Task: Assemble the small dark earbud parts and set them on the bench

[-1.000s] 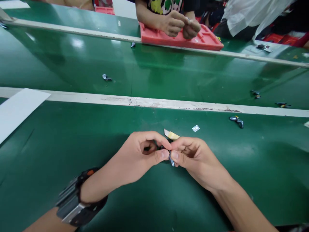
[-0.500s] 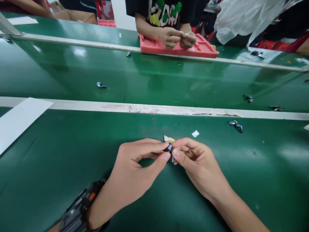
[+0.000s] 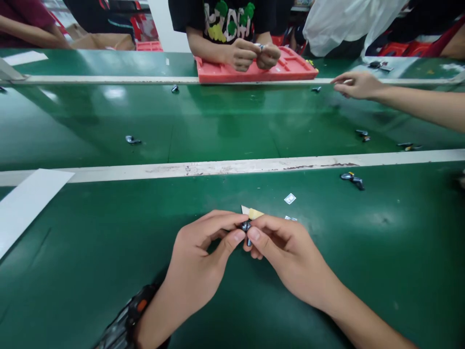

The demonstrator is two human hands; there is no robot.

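A small, shiny dark-blue earbud (image 3: 246, 226) with a short stem is pinched between my two hands over the green bench (image 3: 119, 232). My left hand (image 3: 203, 261) has thumb and forefinger closed on its rounded end. The thumb and fingers of my right hand (image 3: 290, 257) press against its other side, near the stem. Just behind the fingertips shows a pointed pale piece with a yellow part (image 3: 255, 213); I cannot tell whether it lies on the bench or is held. Past my right fingers are a small printed white label (image 3: 289, 198) and a second label (image 3: 290, 218), partly hidden.
Two earbuds (image 3: 352, 180) lie to the right. Beyond a white rail (image 3: 218, 167), more earbuds (image 3: 132, 139) lie on the green surface. A co-worker's hands (image 3: 250, 54) hold something small over a red tray (image 3: 225, 74). Another person's arm (image 3: 407, 99) reaches in. White sheet (image 3: 32, 208) at left.
The view has tilted and shifted slightly. Another person's arm has come in from the right, beside an earbud near the far rail. My hands still grip the earbud, which looks slightly turned.
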